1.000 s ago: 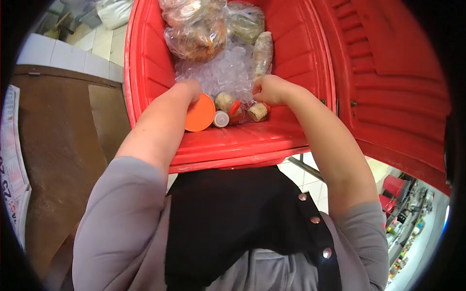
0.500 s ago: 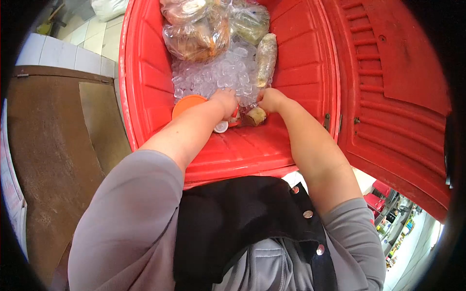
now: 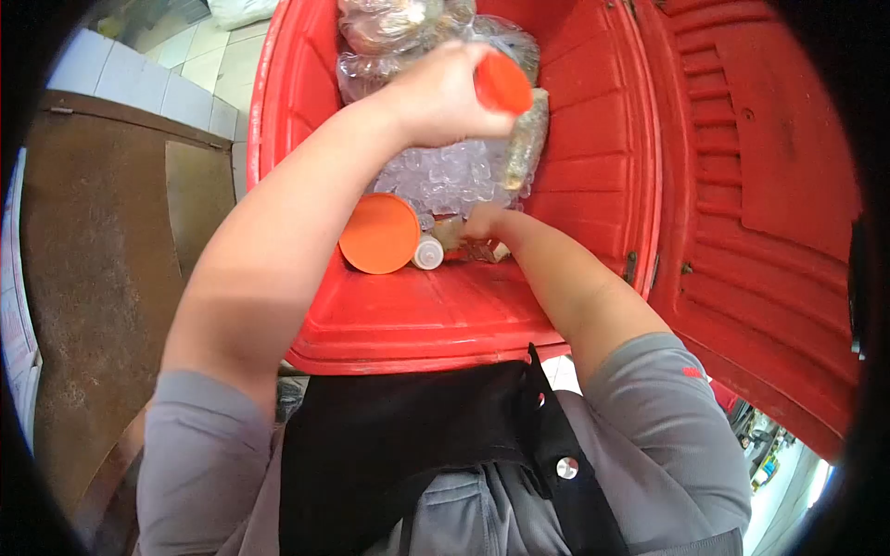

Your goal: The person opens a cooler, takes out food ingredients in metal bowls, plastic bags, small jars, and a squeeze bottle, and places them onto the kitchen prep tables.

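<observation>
Currently, the left hand [image 3: 443, 97] is raised over the open red cooler box [image 3: 593, 139], its fingers closed around a red-lidded container [image 3: 505, 83]. Both are slightly blurred; the lid faces right, and the container's body is mostly hidden by the grip. The container is held above the ice [image 3: 438, 176], apart from the box's near wall.

The right hand [image 3: 484, 222] is low inside the box, at the near edge of the ice, beside a pale item [image 3: 450, 232]. Its fingertips are obscured; whether they pinch anything cannot be determined.

Along the near wall, an orange round lid [image 3: 380, 233] lies left of a white-capped bottle [image 3: 427, 252]. A long wrapped item [image 3: 527, 148] lies along the right side of the ice. Clear plastic bags [image 3: 394, 28] occupy the far end. The box's lid [image 3: 788, 139] hangs open at right.
</observation>
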A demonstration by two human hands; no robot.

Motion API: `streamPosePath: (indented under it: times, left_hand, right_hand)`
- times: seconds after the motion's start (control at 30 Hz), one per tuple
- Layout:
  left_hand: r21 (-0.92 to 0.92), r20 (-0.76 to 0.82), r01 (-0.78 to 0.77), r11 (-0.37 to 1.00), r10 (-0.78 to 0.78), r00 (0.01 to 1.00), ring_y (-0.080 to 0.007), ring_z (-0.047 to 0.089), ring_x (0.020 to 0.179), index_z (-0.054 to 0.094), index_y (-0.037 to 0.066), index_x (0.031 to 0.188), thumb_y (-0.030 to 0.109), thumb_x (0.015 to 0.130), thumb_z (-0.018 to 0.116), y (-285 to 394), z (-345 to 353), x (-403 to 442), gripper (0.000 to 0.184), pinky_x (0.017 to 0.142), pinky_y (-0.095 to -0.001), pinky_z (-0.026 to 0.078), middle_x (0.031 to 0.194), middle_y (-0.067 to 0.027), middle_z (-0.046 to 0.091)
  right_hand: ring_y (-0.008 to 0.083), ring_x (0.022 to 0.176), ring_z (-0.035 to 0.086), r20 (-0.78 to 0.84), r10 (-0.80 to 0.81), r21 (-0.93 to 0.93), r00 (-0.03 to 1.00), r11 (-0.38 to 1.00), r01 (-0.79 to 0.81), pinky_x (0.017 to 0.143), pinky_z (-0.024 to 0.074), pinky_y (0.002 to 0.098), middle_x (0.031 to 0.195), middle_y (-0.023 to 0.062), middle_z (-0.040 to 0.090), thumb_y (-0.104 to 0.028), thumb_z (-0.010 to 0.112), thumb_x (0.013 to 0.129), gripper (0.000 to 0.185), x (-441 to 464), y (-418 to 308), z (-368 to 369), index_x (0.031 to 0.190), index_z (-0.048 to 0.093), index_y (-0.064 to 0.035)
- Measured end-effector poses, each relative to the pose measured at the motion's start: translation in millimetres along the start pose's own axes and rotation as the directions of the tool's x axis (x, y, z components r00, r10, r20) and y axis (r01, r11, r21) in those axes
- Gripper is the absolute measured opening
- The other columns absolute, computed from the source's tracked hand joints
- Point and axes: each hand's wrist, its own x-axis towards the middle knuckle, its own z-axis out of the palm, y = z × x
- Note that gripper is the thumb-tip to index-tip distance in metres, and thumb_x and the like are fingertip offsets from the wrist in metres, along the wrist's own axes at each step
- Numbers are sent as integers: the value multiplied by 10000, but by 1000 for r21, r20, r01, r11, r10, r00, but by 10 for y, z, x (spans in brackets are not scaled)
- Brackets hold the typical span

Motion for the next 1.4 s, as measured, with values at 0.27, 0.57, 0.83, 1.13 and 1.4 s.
streamPosePath:
  times: [0.27,0.57,0.83,1.13,1.4]
  left_hand:
    - [-827,-178,-13,562,-240,954,-101,594,884,591,13,1160,250,910,688,-53,-144,70,358,794,-256,490,987,-44,651]
    - [-768,-78,128,628,-290,954,-129,615,880,530,-52,1141,252,783,808,-125,-17,116,546,807,-288,513,1005,-74,649]
    - [-748,-59,195,634,-356,932,-141,634,888,543,-45,1128,259,774,831,-259,-79,220,549,786,-278,524,1042,-98,654]
    - [-925,107,151,349,-143,984,-163,634,1036,526,49,1304,452,963,577,-186,-91,199,530,891,-305,502,1145,-67,659]
    - [-981,187,181,-72,-85,979,-208,637,818,598,132,1193,657,957,347,-67,-255,171,628,745,-390,535,1015,-72,676]
  right_hand:
    - [349,1092,639,-309,10,71,951,997,12,893,533,397,1201,260,626,-520,822,602,949,212,117,639,1248,520,105]
    - [350,1097,639,-287,69,-5,955,997,-73,915,523,404,1128,278,650,-469,800,645,778,-98,-263,450,1136,597,99]
    - [281,852,674,-193,21,184,981,983,15,741,541,362,978,195,686,-383,813,619,641,-558,-148,-276,1056,629,49]
    - [176,940,620,-657,-345,250,670,739,626,847,511,314,1047,117,647,-239,687,754,560,-1933,-69,-1335,1247,555,-8]
    - [135,835,611,-861,-169,299,479,593,747,690,496,267,983,109,646,-303,710,783,573,-2692,-609,-1526,1200,537,51]
